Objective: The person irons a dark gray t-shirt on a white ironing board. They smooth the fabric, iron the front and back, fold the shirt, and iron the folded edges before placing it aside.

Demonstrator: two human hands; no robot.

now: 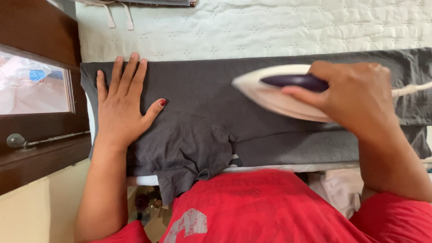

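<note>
Pale quilted bedding (270, 27) backs a padded board where a dark grey cotton garment (252, 94) lies spread flat, mid-pressing. On it sits a cream iron with a purple handle (279, 92), the right hand (355, 96) clenched round that handle. The left hand (121, 103), fingers splayed, pins the cloth's end flat; the crumpled fold near the red shirt (270, 211) looks to need smoothing next.

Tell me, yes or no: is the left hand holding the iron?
No, the left hand lies flat on the grey garment, while the right hand grips the iron.
</note>
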